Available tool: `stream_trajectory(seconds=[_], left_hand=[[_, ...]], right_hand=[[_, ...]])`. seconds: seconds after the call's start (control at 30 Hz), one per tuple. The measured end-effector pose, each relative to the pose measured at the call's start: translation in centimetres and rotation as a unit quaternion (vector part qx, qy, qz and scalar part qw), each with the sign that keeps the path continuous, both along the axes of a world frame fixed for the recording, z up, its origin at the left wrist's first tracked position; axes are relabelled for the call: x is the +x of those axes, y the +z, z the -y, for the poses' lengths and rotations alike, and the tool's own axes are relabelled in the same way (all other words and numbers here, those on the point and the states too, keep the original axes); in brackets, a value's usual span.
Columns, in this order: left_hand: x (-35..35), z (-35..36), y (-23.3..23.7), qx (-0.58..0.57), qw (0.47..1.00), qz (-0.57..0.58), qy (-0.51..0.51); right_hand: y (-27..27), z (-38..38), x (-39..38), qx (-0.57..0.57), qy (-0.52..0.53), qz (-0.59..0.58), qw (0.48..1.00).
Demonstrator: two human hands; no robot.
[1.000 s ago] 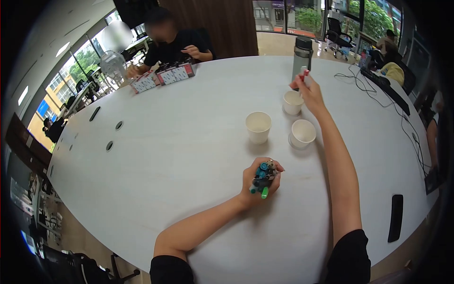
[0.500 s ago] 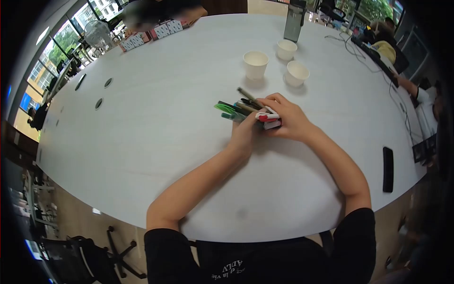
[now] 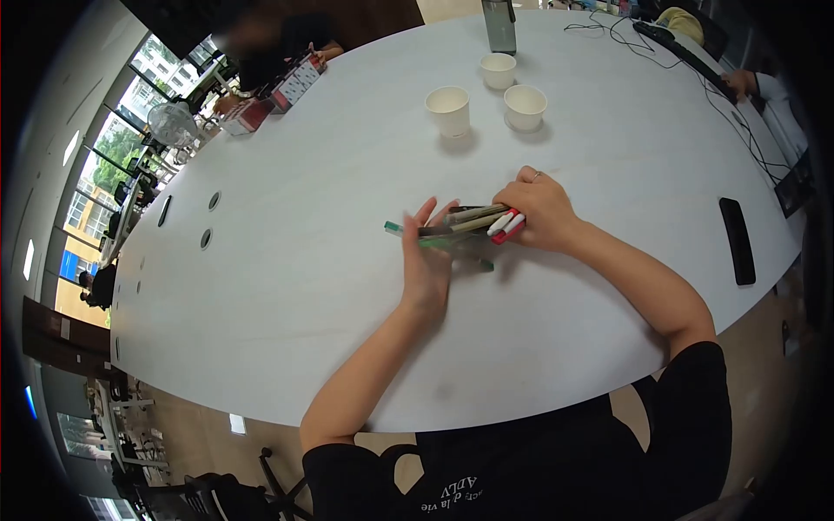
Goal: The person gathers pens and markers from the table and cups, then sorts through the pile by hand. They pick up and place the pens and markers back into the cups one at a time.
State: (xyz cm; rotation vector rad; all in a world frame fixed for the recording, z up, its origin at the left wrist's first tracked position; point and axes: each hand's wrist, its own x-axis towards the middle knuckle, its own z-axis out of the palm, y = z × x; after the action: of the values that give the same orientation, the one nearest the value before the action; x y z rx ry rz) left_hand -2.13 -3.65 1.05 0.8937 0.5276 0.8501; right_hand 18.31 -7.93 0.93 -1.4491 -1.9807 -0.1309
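A bundle of pens (image 3: 478, 224) with green, dark, white and red parts lies between my hands above the table. My right hand (image 3: 543, 208), a ring on one finger, is closed around the right end of the bundle, beside the red and white pens (image 3: 506, 226). My left hand (image 3: 426, 269) has its thumb and fingers apart, with the left ends of the pens crossing its palm. A green-tipped pen (image 3: 393, 227) sticks out past the left thumb. Under the bundle, a blurred green pen end (image 3: 485, 265) points down and right.
Three white paper cups (image 3: 448, 111) and a grey bottle (image 3: 499, 28) stand beyond my hands on the white table (image 3: 304, 286). A black phone (image 3: 737, 241) lies at right, cables (image 3: 738, 122) behind it. Another person's hand (image 3: 328, 52) is near boxes (image 3: 295, 82) at far left.
My left hand has loosened and its fingers have spread. The bundle has turned more level, and one green pen now hangs below it. The camera view has shifted and rotated.
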Motion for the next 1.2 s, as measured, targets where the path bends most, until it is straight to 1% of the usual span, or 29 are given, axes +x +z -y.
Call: stream_trajectory(seconds=[0.07,0.1,0.2,0.23,0.33,0.37,0.47,0.5,0.6,0.63,0.73,0.83,0.87,0.97,1.07,1.1,1.2], left_hand=[[-0.1,-0.6,-0.4,-0.062,0.993,0.101,0.022],[-0.3,-1.1,-0.6,-0.096,0.99,0.101,0.038],[0.0,-1.6,-0.9,-0.025,0.994,0.069,0.086],[0.2,-1.2,-0.3,-0.026,0.991,0.056,0.12],[-0.1,-1.7,-1.3,0.043,0.983,0.023,0.176],[0.0,-1.8,-1.6,0.041,0.979,0.024,0.2],[-0.2,-1.8,-1.2,-0.037,0.972,0.092,0.215],[-0.4,-1.8,-1.3,-0.032,0.973,0.121,0.196],[-0.2,-1.7,-1.0,-0.012,0.975,0.07,0.209],[-0.3,-2.1,-1.7,0.0,0.977,0.047,0.206],[-0.2,-2.1,-1.8,0.026,0.979,-0.018,0.203],[-0.5,-2.2,-1.7,0.124,0.969,-0.101,0.186],[-0.5,-2.2,-1.5,0.152,0.963,-0.127,0.181],[-1.0,-2.2,-1.3,0.21,0.955,-0.161,0.135],[-0.6,-2.1,-1.8,0.214,0.956,-0.145,0.138],[-0.5,-1.6,-1.0,0.235,0.944,-0.179,0.146],[-0.5,-1.7,-1.4,0.264,0.932,-0.18,0.173]], right_hand=[[-0.5,-0.1,-0.1,0.034,-0.03,-0.015,0.999],[-0.8,-0.6,-0.8,0.051,-0.037,-0.03,0.998],[-0.9,-1.2,-0.8,0.045,-0.027,-0.025,0.998],[-0.9,-1.0,-0.5,0.036,-0.023,-0.018,0.999],[-1.0,-1.2,-0.3,0.016,-0.023,0.0,1.0],[-1.1,-1.1,-0.2,0.012,-0.026,0.004,1.0],[-1.5,-1.0,0.2,0.026,-0.035,0.019,0.999],[-1.6,-1.0,0.3,0.033,-0.039,0.021,0.998],[-1.4,-1.1,-0.3,0.047,-0.038,-0.007,0.998],[-1.2,-1.1,-0.3,0.051,-0.036,-0.018,0.998],[-1.3,-1.1,-0.4,0.053,-0.038,-0.027,0.997],[-1.2,-1.1,-0.3,-0.005,-0.045,-0.042,0.998],[-1.1,-1.1,-0.3,-0.003,-0.046,-0.035,0.998],[-0.8,-0.8,-0.6,0.001,-0.048,-0.018,0.999],[-0.7,-0.8,-1.0,-0.005,-0.045,-0.007,0.999],[-0.7,-0.7,-1.2,-0.019,-0.042,-0.001,0.999],[-1.0,-0.2,-2.1,-0.037,-0.042,0.034,0.998]])
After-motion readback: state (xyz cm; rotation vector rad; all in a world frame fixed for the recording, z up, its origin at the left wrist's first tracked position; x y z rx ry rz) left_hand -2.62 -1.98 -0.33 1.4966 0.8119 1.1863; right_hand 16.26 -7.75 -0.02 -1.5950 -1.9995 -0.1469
